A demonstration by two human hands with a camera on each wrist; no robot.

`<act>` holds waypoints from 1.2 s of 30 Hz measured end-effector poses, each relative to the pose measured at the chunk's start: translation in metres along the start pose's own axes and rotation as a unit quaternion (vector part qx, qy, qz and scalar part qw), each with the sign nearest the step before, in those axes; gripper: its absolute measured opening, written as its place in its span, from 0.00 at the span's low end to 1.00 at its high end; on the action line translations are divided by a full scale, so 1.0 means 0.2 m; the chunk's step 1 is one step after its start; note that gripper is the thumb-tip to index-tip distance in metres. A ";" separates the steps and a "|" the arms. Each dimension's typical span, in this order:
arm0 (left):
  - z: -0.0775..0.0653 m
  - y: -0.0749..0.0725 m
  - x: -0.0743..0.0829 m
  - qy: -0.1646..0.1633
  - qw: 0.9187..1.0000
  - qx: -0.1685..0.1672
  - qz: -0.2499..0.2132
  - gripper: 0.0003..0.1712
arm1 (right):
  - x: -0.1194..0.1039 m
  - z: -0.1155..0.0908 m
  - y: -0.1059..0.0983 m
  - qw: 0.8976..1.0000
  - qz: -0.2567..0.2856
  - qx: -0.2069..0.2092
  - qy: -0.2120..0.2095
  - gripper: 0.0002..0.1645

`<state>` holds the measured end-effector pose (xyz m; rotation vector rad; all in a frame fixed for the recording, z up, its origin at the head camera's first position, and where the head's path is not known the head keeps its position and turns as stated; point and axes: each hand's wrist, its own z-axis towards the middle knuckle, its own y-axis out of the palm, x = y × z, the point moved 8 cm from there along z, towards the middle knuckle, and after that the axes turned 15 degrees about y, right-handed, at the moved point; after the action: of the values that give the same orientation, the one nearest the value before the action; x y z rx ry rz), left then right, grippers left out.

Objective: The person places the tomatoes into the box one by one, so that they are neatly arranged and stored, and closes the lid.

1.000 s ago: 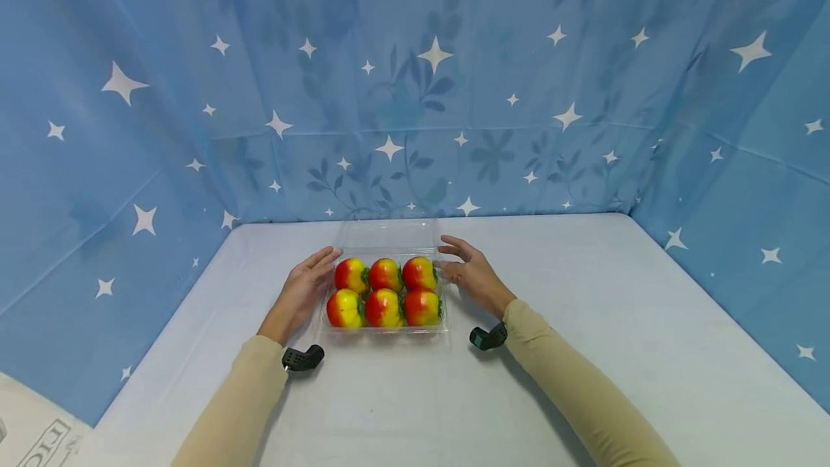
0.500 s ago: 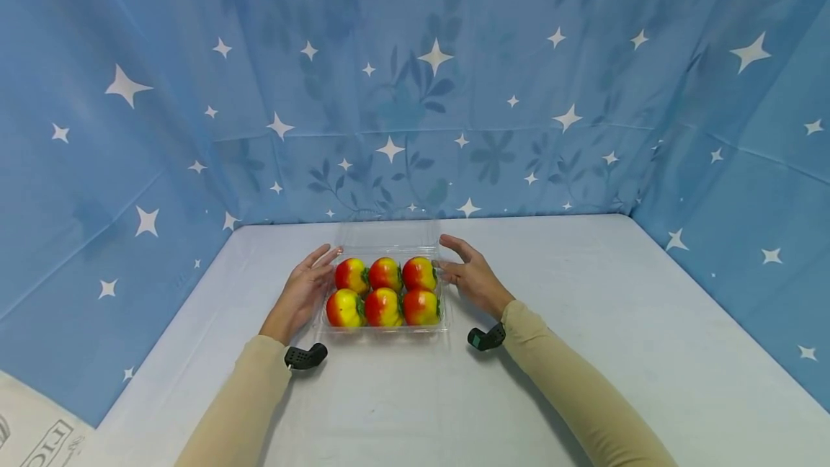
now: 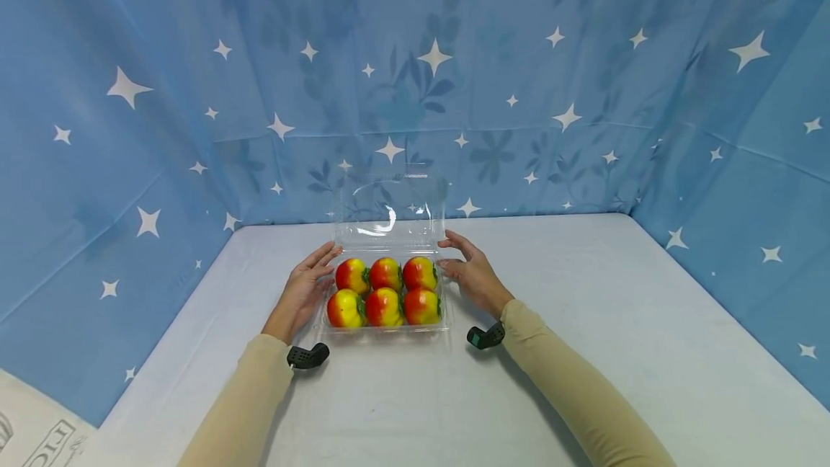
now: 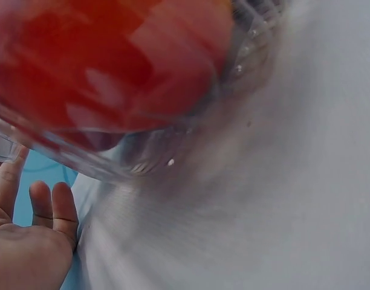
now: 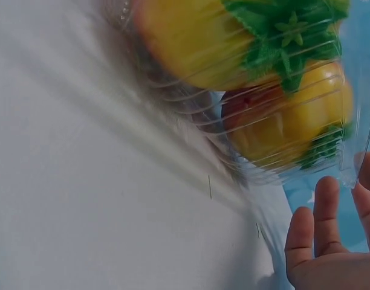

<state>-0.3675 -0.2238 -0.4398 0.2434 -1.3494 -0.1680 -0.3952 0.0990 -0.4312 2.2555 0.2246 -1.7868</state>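
A clear plastic clamshell box [image 3: 389,331] holds several red-and-yellow persimmons [image 3: 384,307] in two rows, with green leafy tops showing in the right wrist view. Its transparent lid [image 3: 389,218] stands raised at the back, catching bright reflections. At the box's left side is my left hand [image 3: 305,294], fingers extended and fingertips right at the lid's lower left corner. My right hand [image 3: 475,276] mirrors it on the other side, fingers slightly bent, the upper fingertips by the lid's lower right corner. In the right wrist view, a finger [image 5: 369,172] overlaps the box's rim.
A white cloth covers the table [image 3: 551,272]. Behind and to both sides hangs a blue curtain [image 3: 519,92] with white stars. Printed pale cloth [image 3: 39,424] shows at the lower left. Both wrists wear black cameras [image 3: 308,357].
The lid has swung up from lying low behind the box to standing raised. Both hands stay beside the box with only slight finger movement; the persimmons have kept their places.
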 end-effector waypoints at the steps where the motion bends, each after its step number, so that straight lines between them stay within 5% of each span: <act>1: 0.00 0.00 0.00 0.001 1.000 0.002 0.002 0.32 | 0.00 0.00 0.00 1.000 -0.004 0.000 0.002 0.44; 13: -0.03 -0.01 0.00 0.020 0.999 0.025 0.031 0.19 | 0.01 -0.02 -0.01 0.999 -0.042 0.008 -0.005 0.30; 27: -0.08 0.00 0.06 0.088 0.988 0.056 0.114 0.24 | 0.00 -0.05 -0.02 0.992 -0.115 0.022 -0.045 0.26; 36: -0.12 -0.01 0.07 0.071 0.982 0.050 0.165 0.17 | 0.00 -0.09 -0.04 0.986 -0.145 0.062 -0.047 0.25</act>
<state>-0.3410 -0.2267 -0.4319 0.1109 -1.2372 0.1927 -0.3803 0.1129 -0.4288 2.3130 0.4548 -2.1003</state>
